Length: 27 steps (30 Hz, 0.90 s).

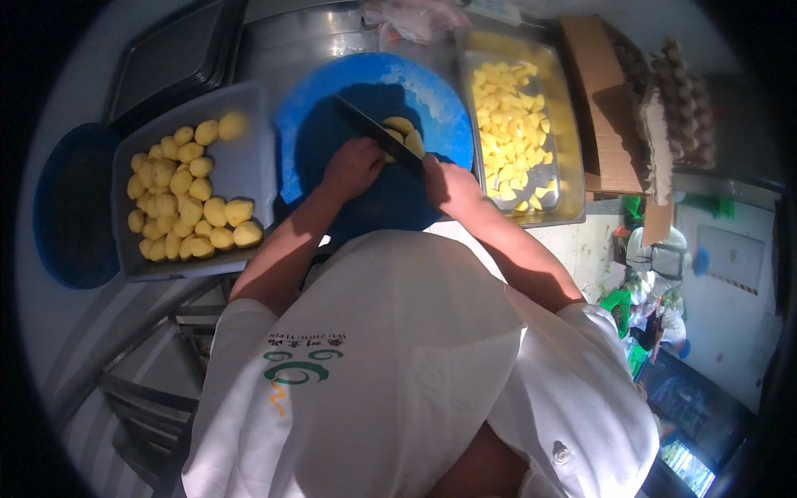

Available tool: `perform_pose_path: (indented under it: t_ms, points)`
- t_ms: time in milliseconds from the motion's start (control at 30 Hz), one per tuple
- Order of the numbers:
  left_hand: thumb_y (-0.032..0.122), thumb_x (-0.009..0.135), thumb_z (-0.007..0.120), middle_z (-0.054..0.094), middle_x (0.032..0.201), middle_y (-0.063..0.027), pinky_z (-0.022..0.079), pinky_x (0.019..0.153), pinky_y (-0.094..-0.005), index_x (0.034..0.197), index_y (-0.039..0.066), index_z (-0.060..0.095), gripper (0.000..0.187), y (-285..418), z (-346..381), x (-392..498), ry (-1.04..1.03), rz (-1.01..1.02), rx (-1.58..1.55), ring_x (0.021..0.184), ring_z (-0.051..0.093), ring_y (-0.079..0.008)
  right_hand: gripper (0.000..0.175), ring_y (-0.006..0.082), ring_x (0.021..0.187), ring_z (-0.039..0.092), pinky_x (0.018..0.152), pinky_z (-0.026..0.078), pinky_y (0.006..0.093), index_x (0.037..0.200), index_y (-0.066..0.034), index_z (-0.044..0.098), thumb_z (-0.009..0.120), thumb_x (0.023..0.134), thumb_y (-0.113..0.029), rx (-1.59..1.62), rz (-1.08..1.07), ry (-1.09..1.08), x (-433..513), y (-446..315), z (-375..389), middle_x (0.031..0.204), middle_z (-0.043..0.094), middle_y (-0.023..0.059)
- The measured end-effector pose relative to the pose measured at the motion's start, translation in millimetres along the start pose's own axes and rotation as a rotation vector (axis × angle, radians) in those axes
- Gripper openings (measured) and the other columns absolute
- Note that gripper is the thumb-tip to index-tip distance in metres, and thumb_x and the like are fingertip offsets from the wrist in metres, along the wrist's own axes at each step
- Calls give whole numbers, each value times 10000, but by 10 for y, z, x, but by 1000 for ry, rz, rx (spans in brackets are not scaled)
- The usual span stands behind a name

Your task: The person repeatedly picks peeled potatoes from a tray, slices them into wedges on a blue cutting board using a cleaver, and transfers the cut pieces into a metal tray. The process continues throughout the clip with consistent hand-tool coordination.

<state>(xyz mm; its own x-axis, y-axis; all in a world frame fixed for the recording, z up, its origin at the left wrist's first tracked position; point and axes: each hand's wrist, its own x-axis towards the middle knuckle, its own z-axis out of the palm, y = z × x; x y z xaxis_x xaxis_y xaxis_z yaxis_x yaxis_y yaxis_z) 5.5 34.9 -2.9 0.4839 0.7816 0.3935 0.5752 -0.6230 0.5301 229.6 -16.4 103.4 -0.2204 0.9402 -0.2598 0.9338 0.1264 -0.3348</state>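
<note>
A round blue cutting board (373,81) lies in front of me. My right hand (447,182) grips the handle of a kitchen knife (367,124), whose wide dark blade points up and to the left across the board. Several cut pieces of peeled potato (411,140) lie against the blade, most on its far side. Beside them, my left hand (356,165) has its fingers curled close to the blade's near side; whether it holds a piece is hidden. Left of the board, a grey plastic tub (246,124) holds whole peeled potatoes (180,180). A steel tray (560,155) with potato chunks (507,124) stands at right.
Dark baking trays (174,56) are stacked at the back left, above a dark blue round lid or basin (75,205). A clear plastic bag (414,18) lies behind the board. Cardboard (601,99) and egg trays (679,112) stand right of the steel tray.
</note>
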Motion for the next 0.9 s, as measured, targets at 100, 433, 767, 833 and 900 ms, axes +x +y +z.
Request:
perform_pose_path:
  t_ms: [100, 433, 767, 833, 900]
  points:
    - [146, 834, 697, 648, 1066, -122, 534, 862, -430, 918, 77, 699, 108, 46, -76, -71, -142, -8, -6, 999, 625, -328, 133, 456, 872, 658, 723, 520, 530, 1021, -37, 549, 573, 949, -146, 49, -13, -8, 40, 35, 48, 857, 672, 246]
    - [119, 833, 678, 649, 1068, -121, 538, 876, -424, 918, 64, 701, 104, 23, -131, -57, -202, 15, -42, 1002, 629, -323, 145, 435, 854, 700, 695, 552, 523, 1044, -35, 581, 521, 950, -127, 32, -20, -47, -271, -19, -254, 868, 697, 250]
    - [84, 817, 693, 645, 1066, -142, 512, 879, -452, 1007, 44, 667, 196, 35, -157, -138, -114, -45, -48, 989, 614, -359, 186, 467, 811, 675, 696, 523, 555, 1033, -38, 590, 560, 947, -201, 196, -18, 72, -111, 174, 222, 839, 684, 257]
    - [92, 824, 697, 647, 1068, -142, 514, 866, -449, 986, 42, 675, 172, 63, -145, -215, -167, -58, 17, 972, 617, -356, 182, 459, 812, 673, 687, 525, 540, 1024, -32, 584, 559, 952, -197, 189, -70, 93, -151, 199, 203, 828, 681, 248]
    - [101, 829, 702, 650, 1072, -141, 517, 855, -444, 971, 41, 683, 156, 90, -121, -293, -261, -78, 76, 953, 621, -350, 173, 451, 820, 678, 686, 530, 533, 1020, -32, 582, 562, 949, -188, 152, -64, 69, -180, 178, 171, 836, 684, 246]
